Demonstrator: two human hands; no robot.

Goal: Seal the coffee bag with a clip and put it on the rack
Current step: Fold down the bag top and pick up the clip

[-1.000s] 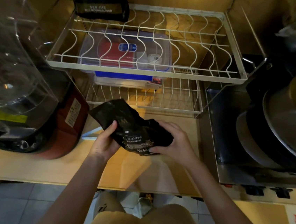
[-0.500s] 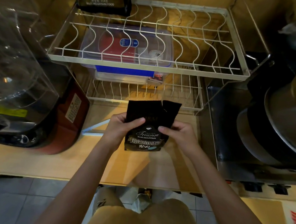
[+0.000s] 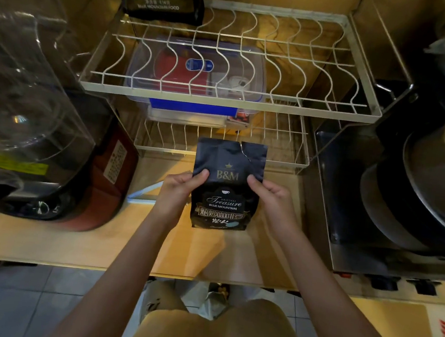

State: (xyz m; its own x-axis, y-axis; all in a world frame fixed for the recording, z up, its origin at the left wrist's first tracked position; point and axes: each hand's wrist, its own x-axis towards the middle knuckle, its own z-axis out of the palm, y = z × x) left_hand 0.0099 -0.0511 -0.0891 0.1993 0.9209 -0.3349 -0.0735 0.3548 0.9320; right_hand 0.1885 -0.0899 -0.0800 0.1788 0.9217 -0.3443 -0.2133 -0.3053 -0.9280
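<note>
Upright above the worktop's middle, the bag [image 3: 227, 188] hangs between both hands: left hand [image 3: 177, 194] pinches its left edge, right hand [image 3: 274, 201] its right. Behind stands the rack [image 3: 364, 112].

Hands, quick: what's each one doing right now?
Left hand: closed on the coffee bag, left edge.
Right hand: closed on the bag's right edge.

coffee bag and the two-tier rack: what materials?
Coffee bag: looks like thin laminated film or foil, semi-matte black; it creases, has a tear at the top edge and soft sheen. Rack: bent metal wire, apparently off-white coated; thin wavy rods in a flat frame.
</note>
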